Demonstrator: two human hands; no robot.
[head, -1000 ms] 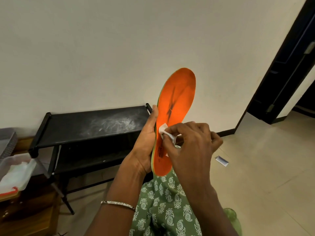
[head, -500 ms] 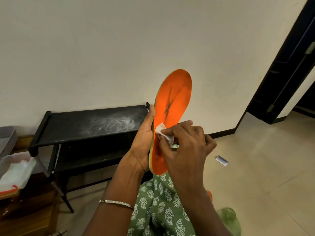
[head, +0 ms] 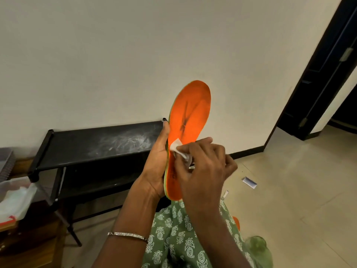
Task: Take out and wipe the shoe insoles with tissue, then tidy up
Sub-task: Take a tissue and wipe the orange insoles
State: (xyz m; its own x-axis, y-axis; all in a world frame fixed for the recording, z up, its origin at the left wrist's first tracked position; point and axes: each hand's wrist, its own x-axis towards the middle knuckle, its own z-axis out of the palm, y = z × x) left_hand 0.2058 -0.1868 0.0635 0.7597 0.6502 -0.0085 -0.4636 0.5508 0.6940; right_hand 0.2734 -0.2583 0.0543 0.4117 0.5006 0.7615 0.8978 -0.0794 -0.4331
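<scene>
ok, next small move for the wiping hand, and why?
Probably slide the tissue up toward the toe: the right hand pinches it against the insole near the middle, the left hand grips the insole's edge, and dark smudges sit just above the tissue.

Two hands show: one left hand (head: 156, 167) gripping, one right hand (head: 204, 171) pinching. One orange insole (head: 190, 117) stands upright in the left hand, with one white tissue (head: 176, 147) wad against it. One bracelet (head: 127, 235) circles the left wrist. One black rack (head: 96, 144), far left, shows two shelves. One clear tub (head: 15, 194) sits near left. Two scraps lie on the floor at right: one white packet (head: 249, 182) and one thin strip (head: 226, 194). One blurred green object (head: 257, 248) and one orange sliver (head: 236, 222) show near right, both unidentifiable. One dark door (head: 324, 70) stands far right
</scene>
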